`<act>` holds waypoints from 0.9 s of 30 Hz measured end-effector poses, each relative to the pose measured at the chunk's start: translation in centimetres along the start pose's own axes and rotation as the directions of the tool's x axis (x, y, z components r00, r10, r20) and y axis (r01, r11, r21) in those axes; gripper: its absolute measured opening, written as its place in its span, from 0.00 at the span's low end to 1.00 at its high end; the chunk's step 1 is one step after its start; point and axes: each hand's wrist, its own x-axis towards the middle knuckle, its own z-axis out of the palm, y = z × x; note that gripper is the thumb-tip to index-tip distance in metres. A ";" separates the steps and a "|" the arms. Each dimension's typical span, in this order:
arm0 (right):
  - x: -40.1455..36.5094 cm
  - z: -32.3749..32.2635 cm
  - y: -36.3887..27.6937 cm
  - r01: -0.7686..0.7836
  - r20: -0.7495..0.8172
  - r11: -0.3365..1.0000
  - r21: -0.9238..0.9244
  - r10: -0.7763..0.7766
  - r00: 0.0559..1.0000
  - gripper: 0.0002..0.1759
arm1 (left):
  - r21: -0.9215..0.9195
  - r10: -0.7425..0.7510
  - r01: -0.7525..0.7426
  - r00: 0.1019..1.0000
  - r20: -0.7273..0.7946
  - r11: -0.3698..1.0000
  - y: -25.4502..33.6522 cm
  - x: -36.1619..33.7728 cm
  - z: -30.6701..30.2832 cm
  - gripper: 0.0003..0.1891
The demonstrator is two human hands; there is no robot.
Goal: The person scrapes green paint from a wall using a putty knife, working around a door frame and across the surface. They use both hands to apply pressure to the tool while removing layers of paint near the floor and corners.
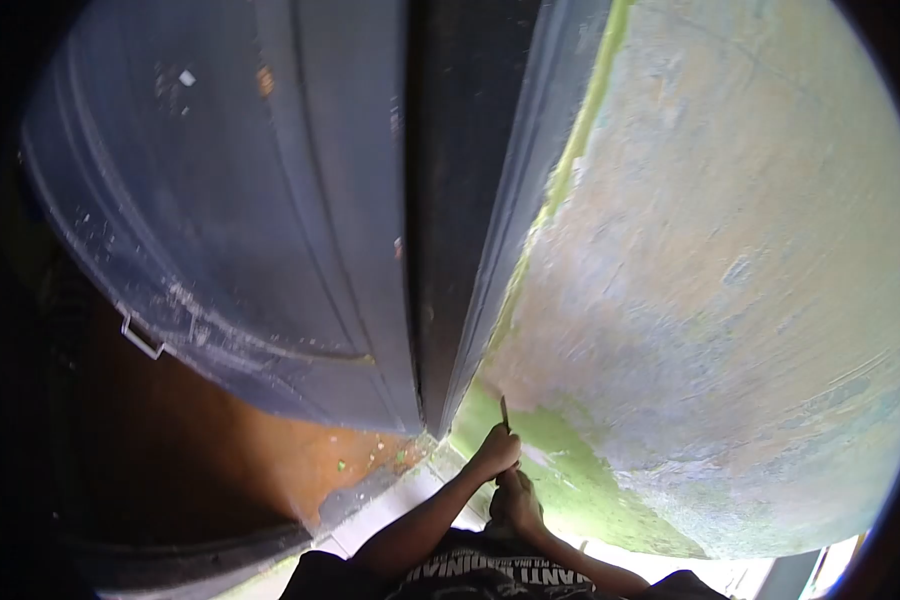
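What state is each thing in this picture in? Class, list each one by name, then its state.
Thin tool: held, tip exposed.
Left hand: closed around the tool.
Right hand: close below the left, grip unclear.
Wall: patchy, still green low down.
Dark panel: scuffed, pale-marked.
Orange-brown floor: littered near the corner.

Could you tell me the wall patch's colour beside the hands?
The wall patch is green, best in head view.

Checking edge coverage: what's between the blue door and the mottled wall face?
Between the blue door and the mottled wall face lie the dark door frame and, along the wall's edge, a green strip. The head view shows it.
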 end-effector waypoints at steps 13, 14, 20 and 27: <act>0.4 0.0 2.6 0.609 0.063 0.620 -0.495 -0.673 0.737 0.01 | -0.114 -0.062 0.065 0.998 0.029 0.991 1.1 -1.4 0.1 0.03; 0.0 0.0 2.1 0.598 -0.009 0.686 -0.415 -0.660 0.751 0.01 | -0.139 -0.032 0.029 0.999 -0.023 0.990 1.6 -1.7 0.6 0.04; 0.9 -0.1 3.6 0.496 -0.067 0.830 -0.256 -0.527 0.847 0.15 | -0.117 -0.059 0.062 0.998 0.025 0.991 1.7 -1.7 0.3 0.04; 5.9 3.5 3.5 0.520 -0.013 0.831 -0.197 -0.533 0.846 0.20 | -0.098 -0.073 0.074 0.997 0.009 0.992 0.9 2.6 -5.0 0.10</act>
